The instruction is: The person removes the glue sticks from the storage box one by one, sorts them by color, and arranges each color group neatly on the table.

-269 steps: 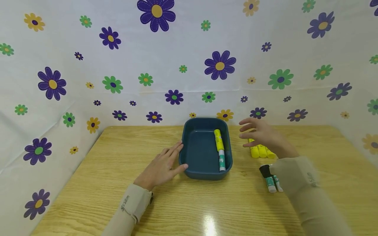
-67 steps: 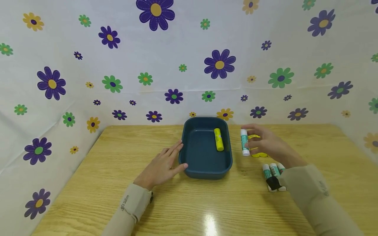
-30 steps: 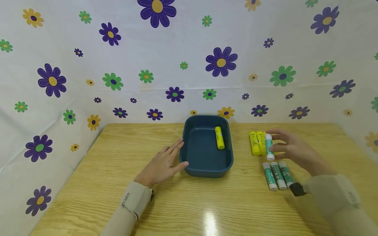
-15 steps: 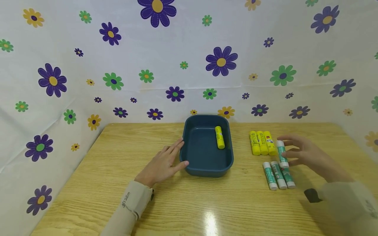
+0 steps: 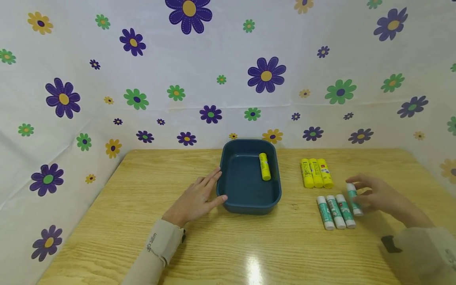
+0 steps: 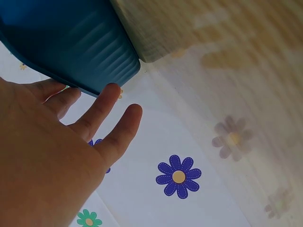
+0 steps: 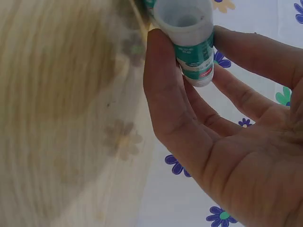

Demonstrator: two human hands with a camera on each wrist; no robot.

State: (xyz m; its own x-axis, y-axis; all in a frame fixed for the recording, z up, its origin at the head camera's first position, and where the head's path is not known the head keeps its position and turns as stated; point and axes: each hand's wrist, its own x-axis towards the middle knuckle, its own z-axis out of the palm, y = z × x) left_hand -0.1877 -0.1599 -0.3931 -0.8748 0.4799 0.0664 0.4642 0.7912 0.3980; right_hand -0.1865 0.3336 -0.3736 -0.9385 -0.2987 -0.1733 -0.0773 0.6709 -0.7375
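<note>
My right hand (image 5: pixel 379 196) pinches a green and white glue stick (image 5: pixel 353 200) between thumb and fingers, at the right end of a row of green glue sticks (image 5: pixel 335 211). In the right wrist view the glue stick (image 7: pixel 191 45) shows its round white end. My left hand (image 5: pixel 196 200) lies with straight fingers against the left rim of a dark blue bin (image 5: pixel 249 208). The left wrist view shows those fingertips at the rim of the blue bin (image 6: pixel 80 42). Inside the bin a yellow glue stick (image 5: pixel 265 167) leans by the right wall.
Behind the green row, three yellow glue sticks (image 5: pixel 316 173) lie side by side on the wooden table (image 5: pixel 171 170). A white cloth with flowers (image 5: pixel 228 59) hangs along the back edge and the sides.
The green glue stick that lay in the bin has been lifted out. My right hand has carried it rightward past the yellow sticks, down beside the green row. My left hand stays put.
</note>
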